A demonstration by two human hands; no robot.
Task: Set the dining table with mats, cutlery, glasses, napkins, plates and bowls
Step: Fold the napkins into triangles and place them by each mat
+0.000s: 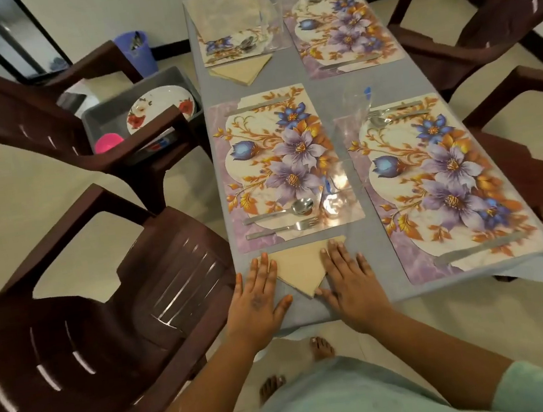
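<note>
Here, both hands lie flat with straight fingers. The left hand presses the folded napkin at nine o'clock, the right hand at three.

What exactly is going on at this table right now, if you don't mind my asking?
A person is setting a dining table. The left hand and right hand lie flat on either side of a folded beige napkin, just below the near left floral placemat. Four mats already carry cutlery. The plates sit in a grey tub on a chair.
</note>
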